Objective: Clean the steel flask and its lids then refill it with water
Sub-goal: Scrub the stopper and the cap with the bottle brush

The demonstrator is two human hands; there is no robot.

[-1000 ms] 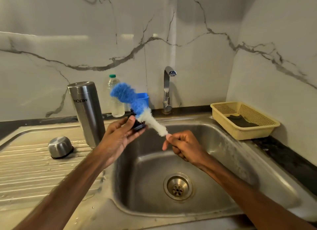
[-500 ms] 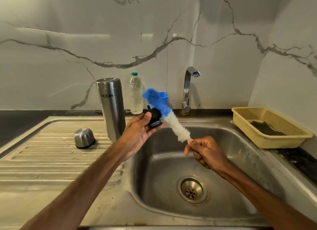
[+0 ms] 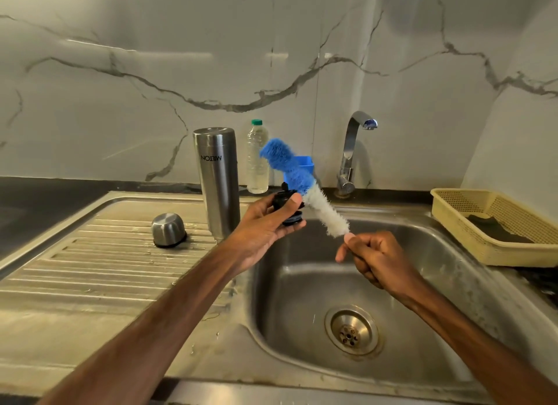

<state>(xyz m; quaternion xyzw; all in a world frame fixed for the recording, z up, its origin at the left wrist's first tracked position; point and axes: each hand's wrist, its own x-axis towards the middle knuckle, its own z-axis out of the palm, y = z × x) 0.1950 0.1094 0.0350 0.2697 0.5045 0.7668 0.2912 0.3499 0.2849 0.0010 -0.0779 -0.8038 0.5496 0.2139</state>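
Note:
The steel flask (image 3: 218,181) stands upside down on the draining board, left of the sink basin. Its steel cup lid (image 3: 168,230) lies upside down on the board further left. My left hand (image 3: 265,223) grips the black inner lid (image 3: 287,202) over the basin's left rim, thumb on top. My right hand (image 3: 374,256) pinches the handle of a bottle brush (image 3: 302,187), blue bristles at the tip and white bristles near the handle. The brush bristles lie against the black lid.
The tap (image 3: 353,154) stands behind the sink basin (image 3: 302,283), with no water running. A plastic water bottle (image 3: 257,157) and a blue holder (image 3: 305,162) stand at the wall. A yellow basket (image 3: 483,247) with a dark scrub pad sits right of the basin.
The view shifted left, so everything sits further right in the frame. Both hands keep their hold while the brush shifts slightly against the black lid.

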